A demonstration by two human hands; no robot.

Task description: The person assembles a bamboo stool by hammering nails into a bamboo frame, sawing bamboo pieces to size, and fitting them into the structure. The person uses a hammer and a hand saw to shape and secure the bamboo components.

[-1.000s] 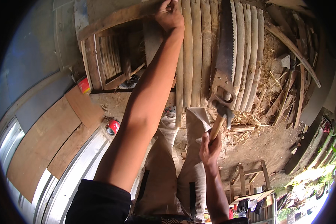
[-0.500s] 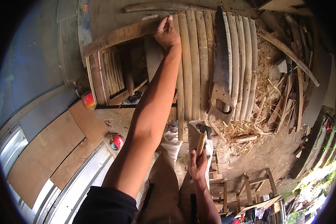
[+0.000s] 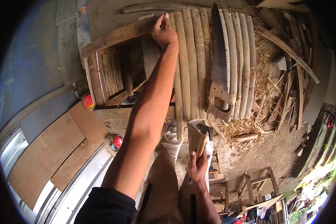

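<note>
My left hand (image 3: 164,30) reaches to the far edge of a wooden frame (image 3: 117,36), its thumb and fingers pinched together beside the end of a bamboo slat (image 3: 181,41). Whatever lies between those fingertips is too small to make out. Low in front of my legs, my right hand (image 3: 198,167) is closed round the wooden handle of a hammer (image 3: 202,140), its dark head pointing away from me. Several slats lie side by side across the frame. On top of them rests a handsaw (image 3: 220,63), its wooden grip toward me.
Straw (image 3: 246,132) and scrap wood (image 3: 287,86) litter the ground to the right. A red can (image 3: 116,143) lies at left beside plywood boards (image 3: 44,160). Past the frame's far edge lies a long pole (image 3: 164,6). Small wooden frames (image 3: 257,184) stand at lower right.
The whole view has shifted very slightly. My left hand stays pinched at the far edge, and my right hand still holds the hammer low.
</note>
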